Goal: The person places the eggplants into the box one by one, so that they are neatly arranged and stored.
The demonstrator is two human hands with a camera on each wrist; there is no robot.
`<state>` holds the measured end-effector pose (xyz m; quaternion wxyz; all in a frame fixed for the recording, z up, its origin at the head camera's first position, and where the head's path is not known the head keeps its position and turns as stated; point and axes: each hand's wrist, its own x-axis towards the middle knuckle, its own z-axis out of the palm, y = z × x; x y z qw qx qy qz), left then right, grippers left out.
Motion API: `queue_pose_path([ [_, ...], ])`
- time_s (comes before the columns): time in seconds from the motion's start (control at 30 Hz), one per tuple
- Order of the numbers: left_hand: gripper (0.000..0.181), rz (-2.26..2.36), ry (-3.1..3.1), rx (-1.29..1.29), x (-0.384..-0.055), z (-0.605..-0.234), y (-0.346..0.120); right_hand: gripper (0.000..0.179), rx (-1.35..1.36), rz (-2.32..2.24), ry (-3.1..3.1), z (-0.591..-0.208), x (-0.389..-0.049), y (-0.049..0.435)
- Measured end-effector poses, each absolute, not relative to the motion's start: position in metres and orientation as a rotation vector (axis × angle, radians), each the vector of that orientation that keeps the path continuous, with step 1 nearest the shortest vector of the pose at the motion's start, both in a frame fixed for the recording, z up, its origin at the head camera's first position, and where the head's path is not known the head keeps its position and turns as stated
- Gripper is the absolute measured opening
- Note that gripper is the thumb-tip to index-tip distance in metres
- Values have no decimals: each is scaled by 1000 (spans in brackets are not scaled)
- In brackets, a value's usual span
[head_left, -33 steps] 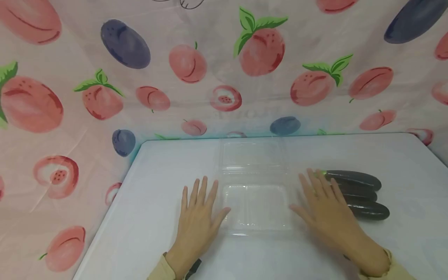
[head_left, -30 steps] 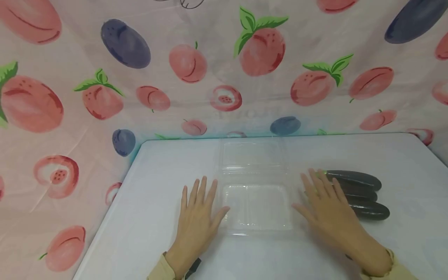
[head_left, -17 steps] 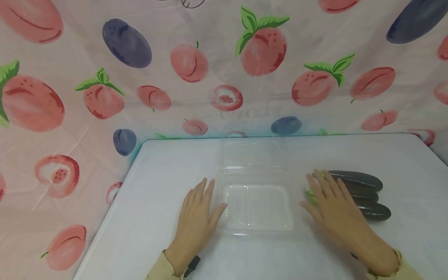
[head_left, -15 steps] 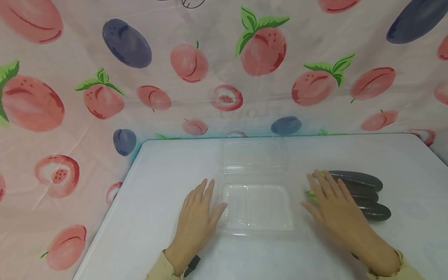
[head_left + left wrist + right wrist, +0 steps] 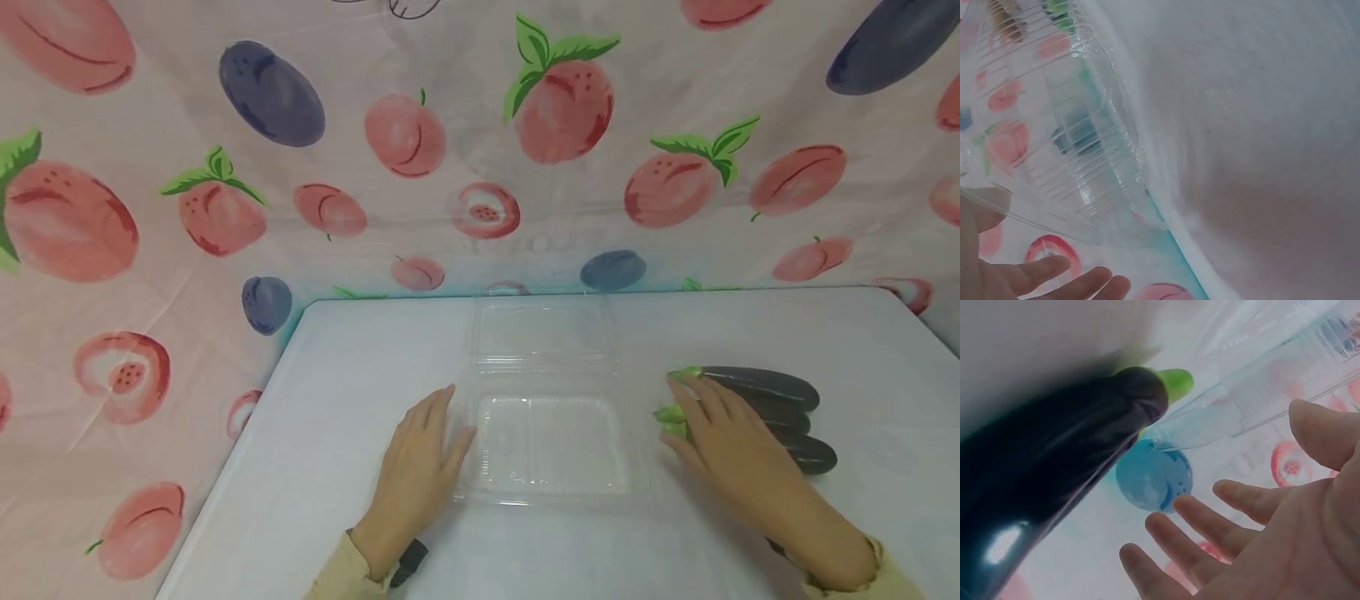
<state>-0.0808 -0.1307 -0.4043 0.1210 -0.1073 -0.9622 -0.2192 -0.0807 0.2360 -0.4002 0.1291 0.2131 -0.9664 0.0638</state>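
Eggplants, three with green stem ends, lie side by side on the white table, right of the clear container. I see the right hand over them, gripping nothing, its fingers loosely extended and spaced apart; whether it touches one, I cannot tell. I find the left hand beside the container's left edge, thumb spread from near-straight fingers; contact with the plastic is unclear to me.
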Motion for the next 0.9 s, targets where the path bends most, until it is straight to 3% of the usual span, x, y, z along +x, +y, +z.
queue_pose_path([
  [0.43, 51, -829, -2818, -212, -86, -406, -133, 71, 518, 218, -2942, -404, -80, 251],
  [0.9, 52, -1004, -2816, -157, -90, -409, -136, 62, 572, 132, -2875, -407, -78, 261],
])
